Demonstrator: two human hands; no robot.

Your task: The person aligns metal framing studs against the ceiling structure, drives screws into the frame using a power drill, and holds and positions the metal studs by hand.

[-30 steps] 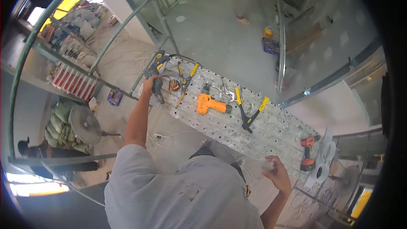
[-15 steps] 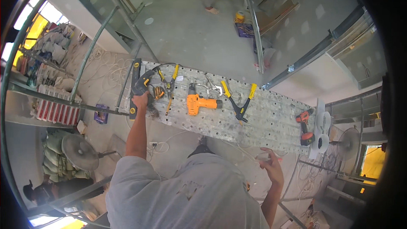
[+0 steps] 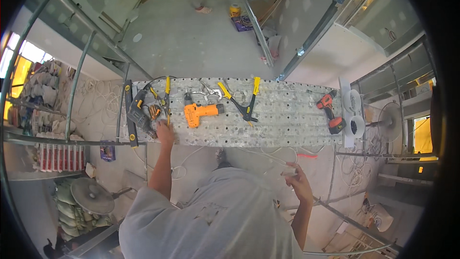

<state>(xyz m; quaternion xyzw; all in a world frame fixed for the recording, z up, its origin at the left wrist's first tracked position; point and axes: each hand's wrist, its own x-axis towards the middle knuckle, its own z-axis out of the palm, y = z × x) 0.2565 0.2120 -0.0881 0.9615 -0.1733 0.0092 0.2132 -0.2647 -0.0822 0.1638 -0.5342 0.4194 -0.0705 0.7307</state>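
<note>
My left hand (image 3: 166,135) is at the near left edge of a perforated metal platform (image 3: 282,132), its fingers stretched down beside a pencil (image 3: 168,119). Whether they touch it is unclear. Just beyond lie an orange-black tape measure (image 3: 154,111), yellow-handled snips (image 3: 166,97) and a dark corded power tool (image 3: 138,112). My right hand (image 3: 302,185) is raised off the platform's near edge, fingers curled round a small pale thing (image 3: 289,171) that I cannot make out.
An orange drill (image 3: 201,112), locking pliers (image 3: 211,91) and a yellow-handled hand tool (image 3: 245,108) lie mid-platform. A red-black drill (image 3: 330,111) and white cups (image 3: 354,125) are at the right end, a level (image 3: 130,115) at the left. Metal rails (image 3: 91,79) flank it.
My left hand has moved from the dark power tool rightward to the pencil. The view has turned, so the platform appears shifted left and more level. My right hand stays raised.
</note>
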